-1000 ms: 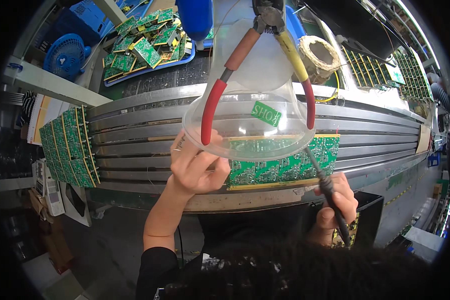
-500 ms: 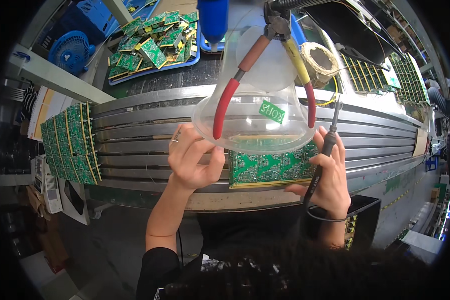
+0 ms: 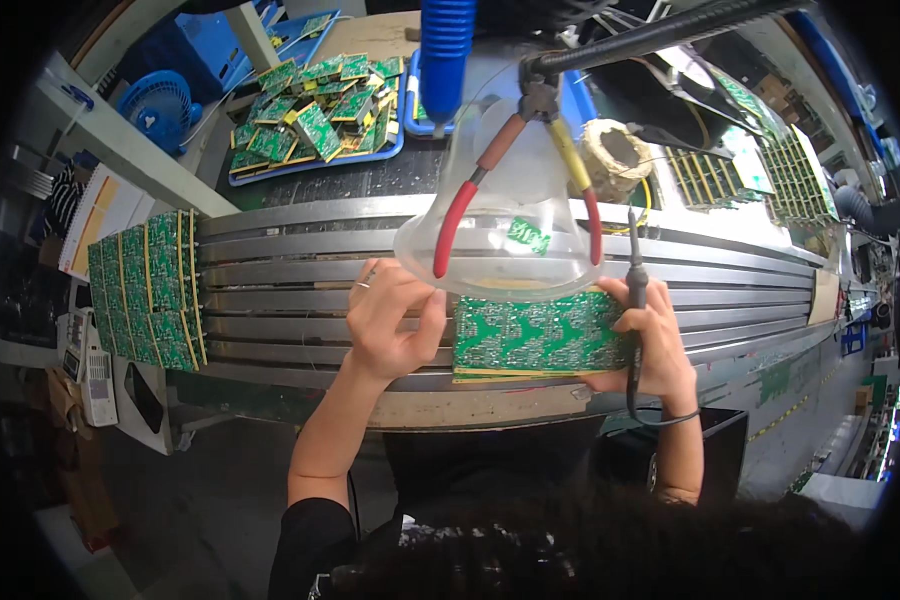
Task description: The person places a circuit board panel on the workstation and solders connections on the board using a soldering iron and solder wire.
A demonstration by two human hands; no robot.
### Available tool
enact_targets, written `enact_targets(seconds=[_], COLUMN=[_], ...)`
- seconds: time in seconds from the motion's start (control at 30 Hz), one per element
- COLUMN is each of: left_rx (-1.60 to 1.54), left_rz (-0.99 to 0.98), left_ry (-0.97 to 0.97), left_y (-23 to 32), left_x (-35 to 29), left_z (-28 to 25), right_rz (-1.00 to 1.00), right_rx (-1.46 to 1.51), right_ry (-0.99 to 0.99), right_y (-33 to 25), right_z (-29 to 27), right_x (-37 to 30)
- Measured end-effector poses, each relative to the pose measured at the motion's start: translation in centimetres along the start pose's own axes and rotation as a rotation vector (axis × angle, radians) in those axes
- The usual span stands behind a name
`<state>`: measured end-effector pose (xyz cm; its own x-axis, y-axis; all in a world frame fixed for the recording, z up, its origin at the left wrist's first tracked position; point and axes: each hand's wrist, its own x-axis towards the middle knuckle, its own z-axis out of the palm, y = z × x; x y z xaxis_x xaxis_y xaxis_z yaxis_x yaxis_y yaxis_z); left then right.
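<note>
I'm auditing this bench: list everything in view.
Rectangular circuit panel: at least one, green, centre
Slim soldering iron: one, black, centre right
Other circuit panels: several, green, left and right
Shallow plastic trays: at least two, blue, back
Small circuit boards: many, green, in tray
Flared plastic hood: one, clear, centre
Metal pliers: one, red and yellow, centre
Caged fan: one, blue, left
Metal rails: several, grey, across middle
Left hand: one, bare, left of panel
Right hand: one, bare, holding iron

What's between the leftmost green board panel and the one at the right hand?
Head view: grey metal rails, with the left hand over them.
</note>
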<state>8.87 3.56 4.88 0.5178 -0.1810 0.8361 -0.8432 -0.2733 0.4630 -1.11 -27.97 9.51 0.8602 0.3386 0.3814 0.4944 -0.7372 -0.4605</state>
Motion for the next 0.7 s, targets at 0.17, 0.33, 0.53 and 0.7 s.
enact_targets(seconds=[0.17, 0.33, 0.53, 0.7], left_rx=[0.001, -0.015, 0.034, 0.030], left_rz=[-0.008, -0.010, -0.031, -0.017], left_ry=[0.023, -0.006, -0.055, -0.055], left_y=[-0.1, -0.3, 0.1, 0.4], left_x=[0.3, -0.2, -0.3, -0.1], left_z=[-0.3, -0.2, -0.2, 0.1], right_rz=[0.008, 0.114, 0.243, 0.491], right_rx=[0.021, 0.177, 0.099, -0.424], right_ry=[0.137, 0.328, 0.848, 0.937], right_y=[-1.8, -2.5, 1.8, 8.7], right_z=[-0.2, -2.5, -6.8, -12.5], right_x=[-3.5, -9.2, -8.1, 1.3])
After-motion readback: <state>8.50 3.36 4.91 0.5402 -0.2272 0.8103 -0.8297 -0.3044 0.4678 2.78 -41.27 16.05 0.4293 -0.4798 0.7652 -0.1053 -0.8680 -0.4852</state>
